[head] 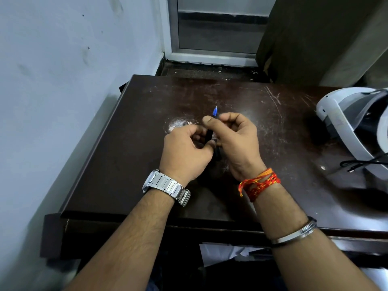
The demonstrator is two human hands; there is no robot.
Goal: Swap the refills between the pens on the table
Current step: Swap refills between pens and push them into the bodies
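Observation:
Both hands meet over the middle of the dark brown table (130, 164). My right hand (235, 141) pinches a dark pen (212, 137) near its front, and the pen's blue tip (215, 111) pokes out beyond the fingers, pointing away from me. My left hand (184, 152) grips the same pen's lower barrel from the left. The black rear end of the pen (217, 154) shows between the two palms. Most of the barrel is hidden by fingers. No second pen or loose refill is visible.
A white headset (344, 114) with a black cable (357, 164) lies on the table's right side. A whitish scuffed patch (176, 123) marks the tabletop just beyond my left hand. A pale wall runs along the left, a window frame (210, 55) behind.

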